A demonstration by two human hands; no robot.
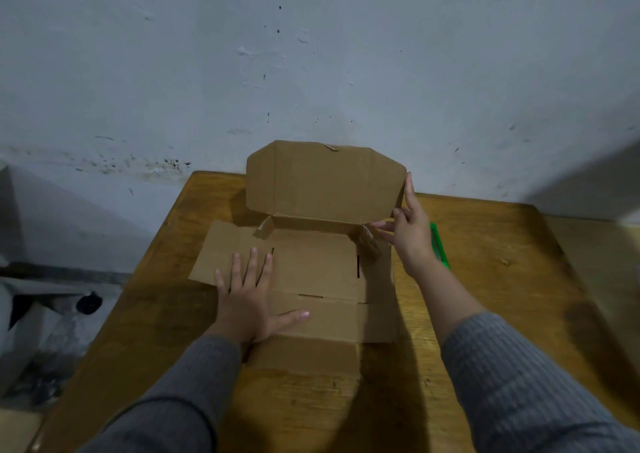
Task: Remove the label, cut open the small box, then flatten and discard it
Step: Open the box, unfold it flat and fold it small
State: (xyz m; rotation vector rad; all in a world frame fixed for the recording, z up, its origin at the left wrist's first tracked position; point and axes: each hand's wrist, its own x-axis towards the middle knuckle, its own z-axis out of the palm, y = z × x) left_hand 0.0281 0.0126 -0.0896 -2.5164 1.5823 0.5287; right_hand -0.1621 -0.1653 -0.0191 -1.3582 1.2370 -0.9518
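**Pressing an opened carton flat on the bench**

Lying at the centre of the frame, the small box is unfolded on the wooden bench, its side panels spread flat to the left and toward the lower edge of the picture. Its lid panel stands upright at the far side, close to the pale wall behind the bench; whether it touches the wall cannot be told.

The left hand lies flat with fingers spread and straight, pressing the left flap down onto the bench. The right hand is at the lid's right edge, index finger stretched up along that edge, the other fingers and thumb loosely extended toward the folded corner tab; no firm grasp shows.

A green tool lies on the bench just right of the right wrist, partly hidden by it.

Bare bench surface shows to the right of the box and along the bottom of the frame. The bench's left edge runs near the spread flap.

No label, brand or readable writing shows on the cardboard.
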